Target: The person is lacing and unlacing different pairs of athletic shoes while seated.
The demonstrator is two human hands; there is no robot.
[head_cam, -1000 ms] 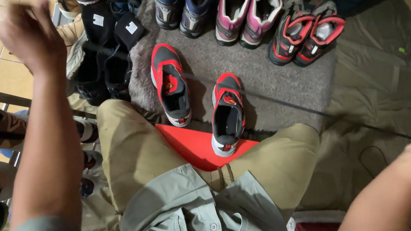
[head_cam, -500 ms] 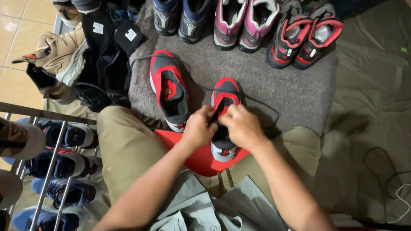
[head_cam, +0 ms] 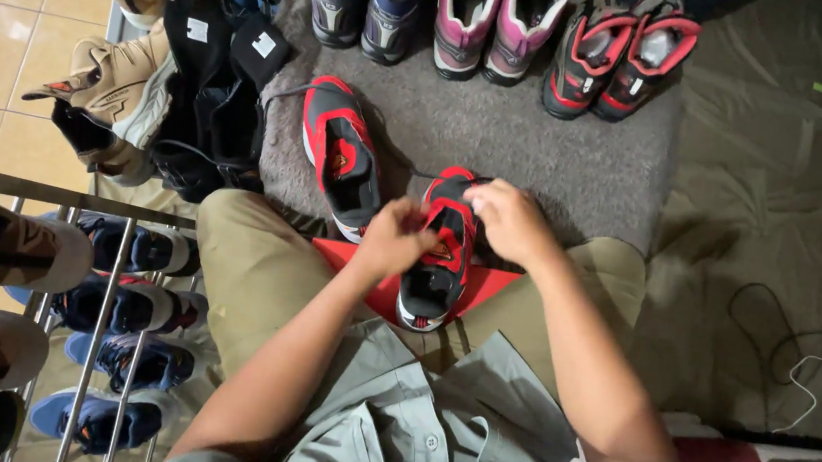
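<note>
While the far left of the frame fills with a silver metal shoe rack (head_cam: pixel 102 312) stacked with blue and brown shoes, the action sits dead centre. Just above the rack, a tan high-top boot (head_cam: pixel 112 97) leans beside black shoes. Moving right, a red, grey and black sneaker (head_cam: pixel 343 154) lies alone on the grey carpet mat (head_cam: pixel 578 167), its lace trailing toward the upper left. Now the left hand (head_cam: pixel 392 239): fingers curled together, pinching at the lace area of the matching red and black sneaker (head_cam: pixel 439 254), which rests on a red mat (head_cam: pixel 366 277) between the person's knees. The right hand (head_cam: pixel 510 221) comes in from the other side, fingers bent onto the tongue near the toe end.

Risk from here, as I judge it: the shoe is propped only on the lap edge, so a hard tug on a lace could tip it off toward the carpet, or pull the lace out unevenly.

Hard to call: both hands cover the eyelets, so whether a lace is actually gripped cannot be told. Along the top edge, the row of purple, pink and red shoes (head_cam: pixel 492 18) is cut off.
</note>
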